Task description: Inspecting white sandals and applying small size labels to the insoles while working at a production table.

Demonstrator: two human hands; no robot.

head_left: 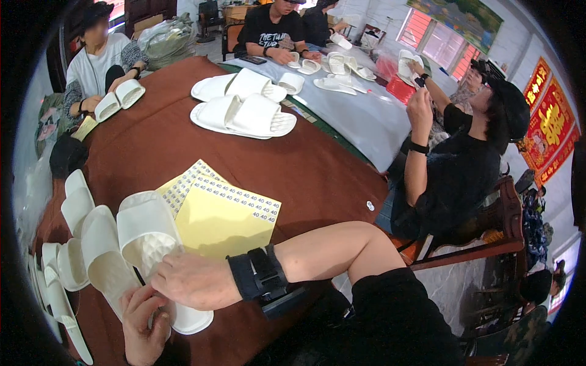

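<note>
A pair of white slippers lies at the near left of the brown-covered table. My right hand (196,282), palm down with fingers curled, rests over the quilted insole of the right-hand slipper (145,213). What its fingertips press or hold is hidden. Close beside it, at that slipper's inner edge, my left hand (145,326) has its fingers bent toward the thumb; anything between them is too small to make out. The other slipper (102,250) of the pair lies partly behind my left hand. Two yellow sheets (229,219) with rows of small printed labels lie beyond my right wrist.
More white slippers (66,305) crowd the left edge. Another pair (244,116) sits farther back on the brown cloth (317,177). People work around the adjoining pale table (366,122), with slippers on it. A person in black sits at right on a wooden chair (476,244).
</note>
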